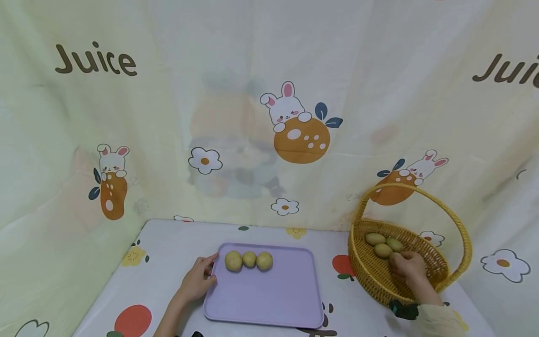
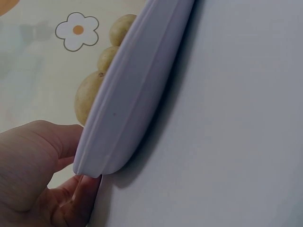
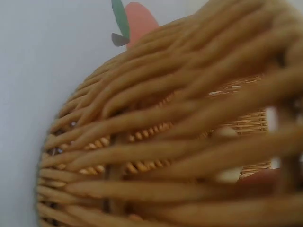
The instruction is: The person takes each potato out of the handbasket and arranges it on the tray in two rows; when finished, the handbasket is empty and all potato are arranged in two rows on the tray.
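Observation:
A lilac tray (image 1: 269,299) lies on the table with three round potatoes (image 1: 249,259) in a row near its far left corner. My left hand (image 1: 196,281) holds the tray's left edge, thumb and fingers at the rim. In the left wrist view the fingers (image 2: 75,201) reach below the tray's side (image 2: 137,90), and potatoes (image 2: 90,94) show above it. Inside a yellow wicker basket (image 1: 370,281) on the right, my right hand (image 1: 410,269) grips a potato (image 1: 396,259). Three more potatoes (image 1: 382,250) lie beside it. Basket weave (image 3: 156,151) hides most of that hand in the right wrist view.
The basket's tall arched handle (image 1: 456,220) rises over the right forearm. A printed curtain (image 1: 236,117) hangs behind the table's far edge. The patterned tablecloth (image 1: 332,299) shows between tray and basket.

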### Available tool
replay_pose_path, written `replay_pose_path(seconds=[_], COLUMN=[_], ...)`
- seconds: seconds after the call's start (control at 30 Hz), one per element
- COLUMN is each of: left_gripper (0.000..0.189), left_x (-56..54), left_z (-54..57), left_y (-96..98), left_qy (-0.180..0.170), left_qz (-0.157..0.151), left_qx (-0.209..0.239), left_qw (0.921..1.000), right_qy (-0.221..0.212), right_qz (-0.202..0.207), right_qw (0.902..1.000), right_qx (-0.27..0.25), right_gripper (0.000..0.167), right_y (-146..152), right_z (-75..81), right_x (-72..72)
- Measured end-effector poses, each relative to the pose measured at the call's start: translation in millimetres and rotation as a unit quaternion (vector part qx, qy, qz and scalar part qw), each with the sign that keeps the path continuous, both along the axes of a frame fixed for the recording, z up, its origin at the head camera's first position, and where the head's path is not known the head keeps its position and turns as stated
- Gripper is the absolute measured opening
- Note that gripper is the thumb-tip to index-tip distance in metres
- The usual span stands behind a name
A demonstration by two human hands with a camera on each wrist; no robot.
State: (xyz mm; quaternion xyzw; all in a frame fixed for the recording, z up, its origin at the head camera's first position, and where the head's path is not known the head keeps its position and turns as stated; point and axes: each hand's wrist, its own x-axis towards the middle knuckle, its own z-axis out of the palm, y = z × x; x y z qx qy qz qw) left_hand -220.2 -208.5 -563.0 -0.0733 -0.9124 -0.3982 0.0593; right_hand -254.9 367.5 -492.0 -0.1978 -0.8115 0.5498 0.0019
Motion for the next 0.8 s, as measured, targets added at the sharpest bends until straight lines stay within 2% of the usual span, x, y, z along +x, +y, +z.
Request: replay_pose_path(seconds=[0.13, 0.47, 0.8], left_gripper=[0.066, 0.066, 0.066], left_x=[-0.8, -1.7, -0.4], left_z=[0.1, -3.1, -2.1], left_y=[0.4, -0.3, -0.2], left_qy=[0.001, 0.004, -0.003], left_qz=[0.0, -0.003, -0.002], left_qx=[-0.003, -0.003, -0.007], left_qw=[1.0, 1.0, 1.0], right_qy=[-0.007, -0.01, -0.015], right_qz=[0.005, 0.008, 0.03], right_qw=[0.9999, 0.9997, 0.998], right_qx=[-0.009, -0.022, -0.053], right_gripper=[0.068, 0.06, 0.063], right_y=[1, 3, -4], right_z=[-0.9, 0.9, 11.4], right_x=[0.1, 4.0, 8.5])
